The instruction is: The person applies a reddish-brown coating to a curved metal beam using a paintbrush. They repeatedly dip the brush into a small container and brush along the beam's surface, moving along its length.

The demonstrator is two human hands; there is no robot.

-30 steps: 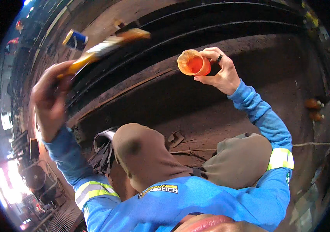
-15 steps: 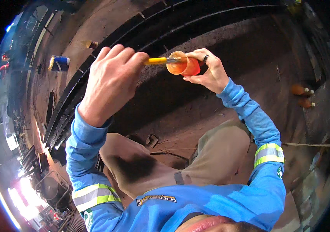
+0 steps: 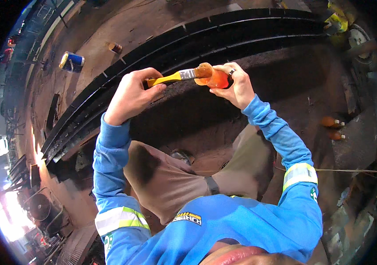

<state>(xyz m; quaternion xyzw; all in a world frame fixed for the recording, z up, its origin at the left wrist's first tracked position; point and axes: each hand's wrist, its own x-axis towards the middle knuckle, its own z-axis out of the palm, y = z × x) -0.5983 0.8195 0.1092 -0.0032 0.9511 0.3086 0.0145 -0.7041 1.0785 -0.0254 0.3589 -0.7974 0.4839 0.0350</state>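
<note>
My left hand [image 3: 129,95] pinches the yellow handle of a flat paintbrush [image 3: 167,79] between thumb and fingers. The brush lies nearly level, its metal ferrule and orange-wet bristles turned broadside at the mouth of a small translucent orange cup [image 3: 219,80]. Thumb and fingers of my right hand [image 3: 238,88], which wears a dark ring, are wrapped round that cup. The cup is tipped with its mouth toward the brush. Whether the bristle tips are inside the cup or only against its rim, I cannot tell. Both hands are held up above my knees.
Long black curved metal beams [image 3: 153,53] stretch across the ground beyond my hands. Farther left are a blue paint can [image 3: 72,62] and a small brown can [image 3: 114,47]. Two bottles of orange liquid [image 3: 331,122] lie at right, near a thin cord [image 3: 347,170]. A fan [image 3: 39,206] stands lower left.
The brush has come partly out of the cup and turned, so its ferrule and bristles show more fully. My left hand has rolled from a knuckles-up grip to a pinch. The view has shifted slightly.
</note>
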